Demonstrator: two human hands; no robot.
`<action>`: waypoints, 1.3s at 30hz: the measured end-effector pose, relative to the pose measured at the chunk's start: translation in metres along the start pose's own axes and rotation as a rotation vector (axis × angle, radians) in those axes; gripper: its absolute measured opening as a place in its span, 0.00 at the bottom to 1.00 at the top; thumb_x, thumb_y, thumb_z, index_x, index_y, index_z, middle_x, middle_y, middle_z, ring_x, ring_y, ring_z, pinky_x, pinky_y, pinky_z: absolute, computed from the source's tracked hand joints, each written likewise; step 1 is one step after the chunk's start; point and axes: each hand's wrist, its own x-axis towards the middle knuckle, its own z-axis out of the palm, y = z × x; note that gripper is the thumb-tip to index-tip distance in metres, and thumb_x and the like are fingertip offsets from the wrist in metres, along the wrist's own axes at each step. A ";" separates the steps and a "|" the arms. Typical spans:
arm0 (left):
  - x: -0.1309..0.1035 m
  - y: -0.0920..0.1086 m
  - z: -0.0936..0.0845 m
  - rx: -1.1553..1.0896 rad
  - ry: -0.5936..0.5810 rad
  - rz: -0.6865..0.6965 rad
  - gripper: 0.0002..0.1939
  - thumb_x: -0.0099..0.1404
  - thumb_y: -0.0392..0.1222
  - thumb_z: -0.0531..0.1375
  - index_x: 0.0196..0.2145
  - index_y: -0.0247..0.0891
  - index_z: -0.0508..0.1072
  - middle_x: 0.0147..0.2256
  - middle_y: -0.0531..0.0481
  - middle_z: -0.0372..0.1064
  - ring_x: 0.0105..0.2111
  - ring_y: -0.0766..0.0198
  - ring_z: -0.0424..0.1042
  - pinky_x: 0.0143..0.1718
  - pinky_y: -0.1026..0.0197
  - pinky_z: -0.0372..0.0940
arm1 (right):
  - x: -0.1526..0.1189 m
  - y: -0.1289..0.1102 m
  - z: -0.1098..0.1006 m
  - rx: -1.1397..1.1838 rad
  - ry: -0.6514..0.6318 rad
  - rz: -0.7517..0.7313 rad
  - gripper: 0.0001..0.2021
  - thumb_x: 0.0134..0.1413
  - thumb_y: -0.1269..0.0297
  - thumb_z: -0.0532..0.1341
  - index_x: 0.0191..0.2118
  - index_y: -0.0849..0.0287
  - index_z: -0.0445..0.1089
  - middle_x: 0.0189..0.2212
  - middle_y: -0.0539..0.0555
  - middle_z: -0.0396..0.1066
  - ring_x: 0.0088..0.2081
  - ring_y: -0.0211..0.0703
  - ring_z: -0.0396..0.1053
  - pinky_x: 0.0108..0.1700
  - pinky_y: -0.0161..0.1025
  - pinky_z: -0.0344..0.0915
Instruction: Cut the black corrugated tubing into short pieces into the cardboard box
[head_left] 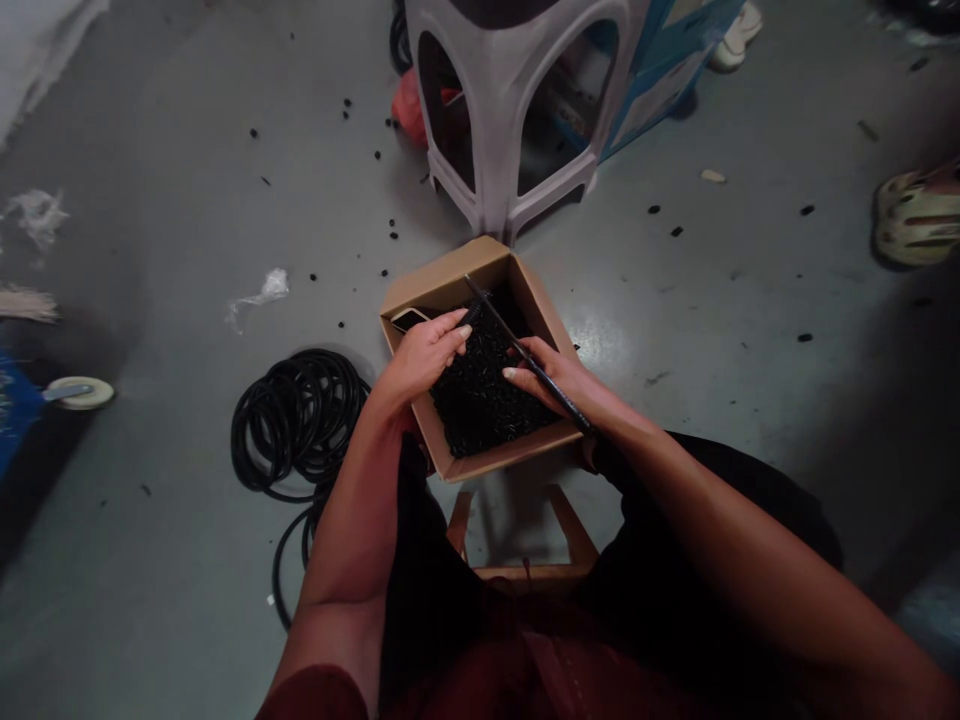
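Closest to us, along the bottom edge of the frame, it's the dark red shirt (pixel 540 665), with black trousers (pixel 427 560) spreading to either side and a wooden stool (pixel 532 574) showing between the legs. Up to the centre now, and here's the action: an open cardboard box (pixel 517 462), set at a slant, a heap of small black pieces (pixel 480 405) filling much of it. The left hand (pixel 439 345) comes in over the box's left side, fingertips pinched narrow on a small dark piece (pixel 474 310), its exact shape too dim to call. Across from it, the right hand (pixel 547 375), over the box's right side, has its thumb and fingers curled about a thin dark rod (pixel 559 392), which runs slantwise from near the box's top rim down to its lower right corner. Left of centre, a coil of black hose (pixel 296 415) lies on the grey floor (pixel 172 400), a loose loop trailing below it beside the left arm. Top centre, a pale plastic stool (pixel 495 110) stands just beyond the box, a red bag (pixel 409 108) at its left and a blue carton (pixel 652 95) at its right. Far right, a light clog (pixel 911 222); left of centre, a scrap of clear plastic (pixel 274 285), with black bits dotted about the floor.
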 end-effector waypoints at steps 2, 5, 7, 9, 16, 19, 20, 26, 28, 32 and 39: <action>0.000 0.000 -0.002 0.014 -0.020 0.009 0.23 0.65 0.45 0.53 0.54 0.33 0.70 0.26 0.53 0.62 0.23 0.71 0.56 0.25 0.67 0.54 | -0.001 -0.001 -0.001 -0.010 -0.009 0.004 0.22 0.55 0.47 0.57 0.51 0.54 0.63 0.38 0.56 0.73 0.38 0.50 0.71 0.38 0.44 0.64; -0.001 -0.001 -0.006 0.041 -0.053 0.016 0.23 0.65 0.46 0.52 0.54 0.34 0.70 0.26 0.53 0.63 0.23 0.71 0.57 0.25 0.67 0.54 | -0.003 -0.004 -0.002 -0.044 -0.026 0.011 0.21 0.55 0.48 0.57 0.51 0.54 0.63 0.39 0.56 0.72 0.38 0.50 0.71 0.38 0.43 0.63; -0.001 -0.001 -0.008 0.053 -0.068 0.016 0.22 0.65 0.47 0.52 0.53 0.34 0.71 0.27 0.52 0.63 0.24 0.71 0.57 0.25 0.67 0.54 | -0.003 -0.007 -0.002 -0.068 -0.033 0.013 0.21 0.55 0.49 0.58 0.51 0.54 0.63 0.39 0.55 0.72 0.37 0.49 0.70 0.38 0.43 0.63; -0.002 0.000 -0.010 0.061 -0.087 0.014 0.22 0.65 0.46 0.52 0.52 0.34 0.72 0.27 0.52 0.63 0.24 0.70 0.57 0.26 0.67 0.55 | -0.004 -0.009 -0.002 -0.089 -0.035 0.017 0.21 0.55 0.49 0.58 0.51 0.54 0.63 0.39 0.55 0.72 0.37 0.49 0.70 0.37 0.42 0.62; -0.005 0.005 -0.012 0.117 -0.126 -0.018 0.24 0.64 0.46 0.52 0.53 0.32 0.70 0.28 0.52 0.64 0.25 0.69 0.59 0.29 0.65 0.57 | -0.006 -0.010 -0.003 -0.130 -0.028 0.003 0.20 0.55 0.49 0.57 0.50 0.53 0.64 0.37 0.54 0.72 0.36 0.48 0.69 0.34 0.40 0.60; -0.005 0.008 -0.012 0.184 -0.160 -0.028 0.25 0.64 0.47 0.51 0.54 0.31 0.70 0.29 0.51 0.66 0.26 0.68 0.60 0.30 0.65 0.58 | -0.006 -0.008 -0.002 -0.165 -0.028 -0.011 0.21 0.55 0.48 0.57 0.50 0.54 0.64 0.38 0.55 0.71 0.36 0.48 0.69 0.34 0.40 0.60; -0.005 0.008 -0.012 0.215 -0.173 -0.029 0.25 0.65 0.47 0.51 0.54 0.31 0.70 0.29 0.51 0.67 0.26 0.68 0.61 0.31 0.64 0.59 | -0.005 -0.006 -0.001 -0.190 -0.023 -0.012 0.21 0.56 0.48 0.56 0.51 0.54 0.63 0.39 0.56 0.71 0.36 0.49 0.69 0.35 0.41 0.60; -0.004 0.009 -0.007 0.341 -0.186 0.000 0.23 0.65 0.44 0.50 0.53 0.34 0.71 0.44 0.47 0.74 0.38 0.62 0.70 0.45 0.60 0.62 | 0.000 0.004 0.002 -0.335 0.008 -0.075 0.26 0.55 0.44 0.57 0.53 0.57 0.61 0.45 0.61 0.68 0.44 0.54 0.67 0.42 0.45 0.61; -0.004 0.009 -0.006 0.346 -0.186 -0.004 0.23 0.65 0.43 0.50 0.55 0.35 0.70 0.49 0.46 0.72 0.42 0.60 0.70 0.48 0.59 0.62 | 0.000 0.005 0.002 -0.348 0.015 -0.092 0.26 0.55 0.43 0.56 0.52 0.57 0.61 0.44 0.61 0.68 0.44 0.54 0.66 0.42 0.45 0.61; -0.004 0.009 -0.006 0.359 -0.193 -0.035 0.24 0.65 0.43 0.50 0.57 0.33 0.68 0.48 0.44 0.73 0.42 0.60 0.70 0.48 0.58 0.62 | 0.000 0.005 0.003 -0.356 0.031 -0.095 0.20 0.58 0.48 0.54 0.49 0.56 0.62 0.42 0.59 0.68 0.41 0.52 0.66 0.40 0.44 0.60; -0.006 0.009 -0.011 0.356 -0.211 -0.048 0.24 0.65 0.44 0.51 0.55 0.30 0.69 0.37 0.46 0.74 0.33 0.64 0.69 0.41 0.60 0.64 | 0.000 0.002 0.008 -0.336 0.045 -0.086 0.13 0.58 0.55 0.53 0.44 0.57 0.62 0.37 0.58 0.69 0.37 0.49 0.66 0.36 0.41 0.57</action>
